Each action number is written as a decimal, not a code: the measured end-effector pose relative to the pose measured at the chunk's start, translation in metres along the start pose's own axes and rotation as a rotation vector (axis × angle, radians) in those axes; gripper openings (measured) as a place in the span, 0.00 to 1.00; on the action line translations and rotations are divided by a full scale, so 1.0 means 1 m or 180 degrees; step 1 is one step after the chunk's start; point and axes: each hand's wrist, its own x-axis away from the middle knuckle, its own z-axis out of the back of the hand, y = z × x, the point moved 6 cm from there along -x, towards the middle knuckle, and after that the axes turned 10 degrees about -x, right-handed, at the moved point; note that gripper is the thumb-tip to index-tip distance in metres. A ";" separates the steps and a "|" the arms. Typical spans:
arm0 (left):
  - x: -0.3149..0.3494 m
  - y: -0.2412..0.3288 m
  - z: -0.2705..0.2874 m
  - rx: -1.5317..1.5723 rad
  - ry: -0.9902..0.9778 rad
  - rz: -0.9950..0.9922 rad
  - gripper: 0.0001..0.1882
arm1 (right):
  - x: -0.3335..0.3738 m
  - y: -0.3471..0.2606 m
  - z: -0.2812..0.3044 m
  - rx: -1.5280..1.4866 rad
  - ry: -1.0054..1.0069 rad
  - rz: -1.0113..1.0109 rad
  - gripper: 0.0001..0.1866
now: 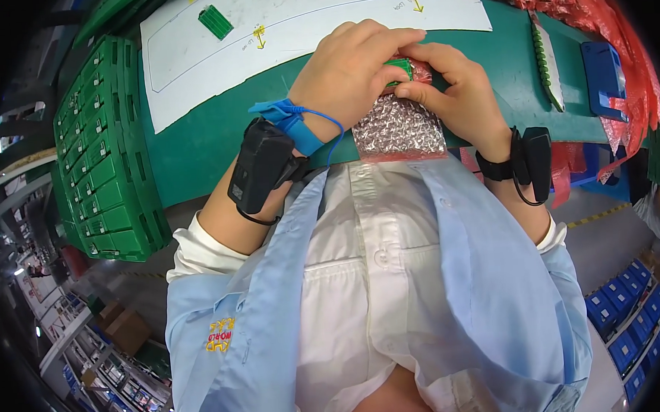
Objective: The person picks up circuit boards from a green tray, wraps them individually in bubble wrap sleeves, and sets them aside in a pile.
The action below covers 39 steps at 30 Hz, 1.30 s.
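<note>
Left hand [338, 75]: pinching the small, flat green board [400, 69]
Right hand [466, 98]: pinching its three-o'clock end
Shiny silvery bubble-wrap bag [398, 128]: at the board's six o'clock; can't see what's inside
Stacked green plastic bins [102, 162]: nine o'clock, insides hidden

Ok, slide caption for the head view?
Left hand and right hand meet around a green part at bubble wrap over a green table.

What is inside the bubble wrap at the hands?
A green piece shows at the upper end of the bubble wrap, between the left hand and right hand. Whether it reaches inside, and anything deeper, is covered.
</note>
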 end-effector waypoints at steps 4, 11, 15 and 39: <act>0.001 0.007 -0.006 -0.0179 0.0042 0.0267 0.23 | 0.002 0.001 0.001 -0.0120 -0.0013 -0.0038 0.24; 0.022 -0.016 0.004 0.0687 -0.0127 0.0738 0.25 | -0.004 0.004 -0.008 -0.0543 -0.0559 -0.0738 0.22; 0.038 -0.022 0.019 0.0573 -0.0420 0.0836 0.29 | -0.010 -0.014 -0.010 0.0143 -0.0347 -0.0331 0.20; 0.102 -0.008 0.014 -0.0756 -0.0180 0.1021 0.30 | 0.008 -0.053 -0.043 0.1566 -0.0633 0.0849 0.21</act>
